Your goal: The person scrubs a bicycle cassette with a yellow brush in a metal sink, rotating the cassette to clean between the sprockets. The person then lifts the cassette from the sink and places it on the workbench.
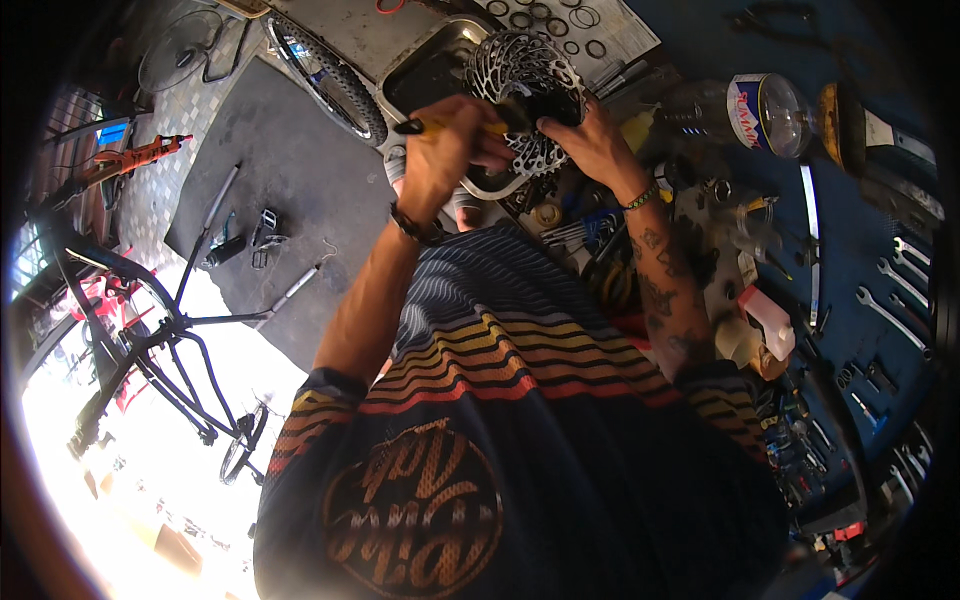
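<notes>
A bicycle cassette [520,62] with many silver sprockets is held up over a metal tray [392,84]. My right hand [592,145] grips the cassette by its right side, thumb toward the dark hollow middle. My left hand [450,145] is closed round a brush [433,125] with a yellow handle and black end. Its head points right into the cassette's hollow, where shadow hides the bristles. My left fingers are slightly blurred. Beneath the cassette, the tray's floor looks dark and wet.
Several small rings [545,12] lie on a sheet behind the cassette. A bicycle wheel [330,80] is left of the tray. At far left stands a bare bike frame [175,325]; pedals [265,230] lie on a dark mat. Right, a clear plastic bottle [700,108] and wrenches [890,318].
</notes>
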A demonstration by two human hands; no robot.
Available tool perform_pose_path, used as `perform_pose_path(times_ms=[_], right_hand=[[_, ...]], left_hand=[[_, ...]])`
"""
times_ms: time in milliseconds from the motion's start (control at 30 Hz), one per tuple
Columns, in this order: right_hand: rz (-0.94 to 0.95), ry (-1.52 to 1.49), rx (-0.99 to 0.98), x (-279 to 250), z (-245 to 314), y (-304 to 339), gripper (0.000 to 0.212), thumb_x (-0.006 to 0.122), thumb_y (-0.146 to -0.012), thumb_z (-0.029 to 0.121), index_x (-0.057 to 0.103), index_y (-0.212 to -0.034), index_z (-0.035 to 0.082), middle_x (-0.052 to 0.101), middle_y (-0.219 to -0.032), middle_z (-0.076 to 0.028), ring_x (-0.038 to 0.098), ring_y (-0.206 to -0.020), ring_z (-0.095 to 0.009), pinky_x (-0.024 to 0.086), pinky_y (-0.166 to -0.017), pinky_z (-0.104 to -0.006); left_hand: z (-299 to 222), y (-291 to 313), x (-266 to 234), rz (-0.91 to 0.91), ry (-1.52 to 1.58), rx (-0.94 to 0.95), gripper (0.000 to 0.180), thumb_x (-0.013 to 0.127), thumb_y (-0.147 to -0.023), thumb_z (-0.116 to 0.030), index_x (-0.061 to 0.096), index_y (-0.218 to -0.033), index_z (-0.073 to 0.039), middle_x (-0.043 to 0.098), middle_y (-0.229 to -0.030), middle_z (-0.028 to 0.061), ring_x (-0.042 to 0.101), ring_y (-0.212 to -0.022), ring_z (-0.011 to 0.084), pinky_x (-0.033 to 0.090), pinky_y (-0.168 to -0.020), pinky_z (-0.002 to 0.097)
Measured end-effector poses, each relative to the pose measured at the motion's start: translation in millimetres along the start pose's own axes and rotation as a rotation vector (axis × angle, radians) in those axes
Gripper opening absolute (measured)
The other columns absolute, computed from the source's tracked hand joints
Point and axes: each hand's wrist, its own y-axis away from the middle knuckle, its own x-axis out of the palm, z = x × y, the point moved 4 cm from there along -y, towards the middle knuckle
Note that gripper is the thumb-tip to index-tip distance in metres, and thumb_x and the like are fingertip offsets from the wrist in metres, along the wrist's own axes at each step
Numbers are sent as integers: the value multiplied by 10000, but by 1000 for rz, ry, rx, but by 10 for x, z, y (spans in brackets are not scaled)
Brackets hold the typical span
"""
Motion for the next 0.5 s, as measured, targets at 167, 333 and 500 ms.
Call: perform_pose_path(times_ms=[167,333,500], right_hand=[[111,80,122,-37,-104,-36,398,775,-987,261,698,-1332,78,713,-1293,-184,690,-1155,-340,542,-1015,-442],[146,-501,536,-176,3,-199,586,807,-980,236,589,-1479,18,695,-1375,-90,641,-1248,-190,504,-1086,-350],[-43,-657,214,8,236,-224,699,822,-965,285,529,-1541,19,647,-1452,-136,635,-1300,-248,503,-1108,-395]], left_hand=[[-220,-140,-455,-244,-322,317,328,576,-1047,-195,727,-1167,70,789,-971,162,789,-749,240,673,-648,337],[-48,-128,-567,-124,-393,200,312,577,-1035,-198,747,-1117,52,786,-958,144,783,-725,232,663,-602,336],[21,-27,-480,-165,-293,121,311,571,-1034,-206,746,-1111,39,772,-965,152,768,-699,225,667,-598,349]])
